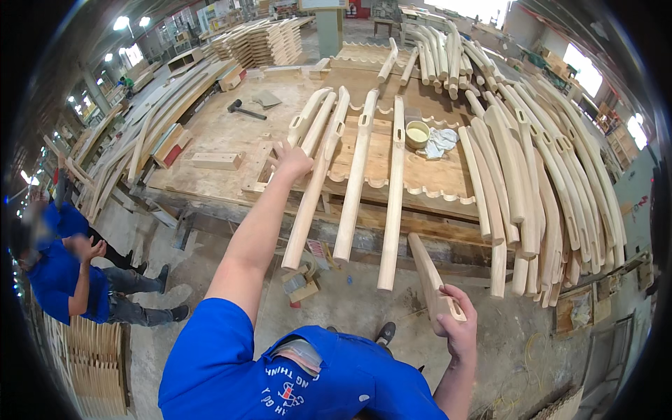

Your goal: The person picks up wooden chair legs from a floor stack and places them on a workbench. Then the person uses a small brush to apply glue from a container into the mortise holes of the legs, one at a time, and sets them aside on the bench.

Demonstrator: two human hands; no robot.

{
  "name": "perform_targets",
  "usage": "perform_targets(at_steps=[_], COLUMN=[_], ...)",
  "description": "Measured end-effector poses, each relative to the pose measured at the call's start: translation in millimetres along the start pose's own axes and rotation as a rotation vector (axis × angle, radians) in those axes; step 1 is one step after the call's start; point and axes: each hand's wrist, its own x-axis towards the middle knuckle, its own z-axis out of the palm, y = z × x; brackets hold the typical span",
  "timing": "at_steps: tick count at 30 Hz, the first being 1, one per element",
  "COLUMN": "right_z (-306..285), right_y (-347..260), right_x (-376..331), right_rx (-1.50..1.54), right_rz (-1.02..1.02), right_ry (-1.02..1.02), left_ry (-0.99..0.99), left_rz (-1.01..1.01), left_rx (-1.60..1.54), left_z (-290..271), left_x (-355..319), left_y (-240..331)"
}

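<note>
While the left hand [290,159] stretches forward, fingers spread and flat on the far end of a curved wooden piece [313,183] on the workbench [224,133], that piece's long axis runs back toward the person. Lower right, the right hand [458,323] grips a shorter slotted wooden piece [427,273], angled up-left.

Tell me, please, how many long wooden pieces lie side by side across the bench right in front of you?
5: the left two touch under the left hand, then one, one and one. Piled ones excluded.
</note>
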Motion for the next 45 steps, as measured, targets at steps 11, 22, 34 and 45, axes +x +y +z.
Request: perform_targets(at_steps=[11,22,34,45], right_z=[-46,46,240,270], right_y=[-83,-103,2,35], right_x=[-56,45,275,252], right_rx=[-0.065,-0.070,-0.262,-0.724], right_rz=[-0.240,-0.718,-0.743,-0.819], right_ry=[0.160,0.068,0.089,0.181], left_ry=[0.067,-0.569,-0.618,-0.210], left_rz=[0.521,0.132,0.177,0.398], left_rx=[-0.379,-1.356,-1.328,-1.334], left_z=[56,51,48,59], left_x=[-158,-165,-213,-207], left_y=[-76,-81,-96,-104])
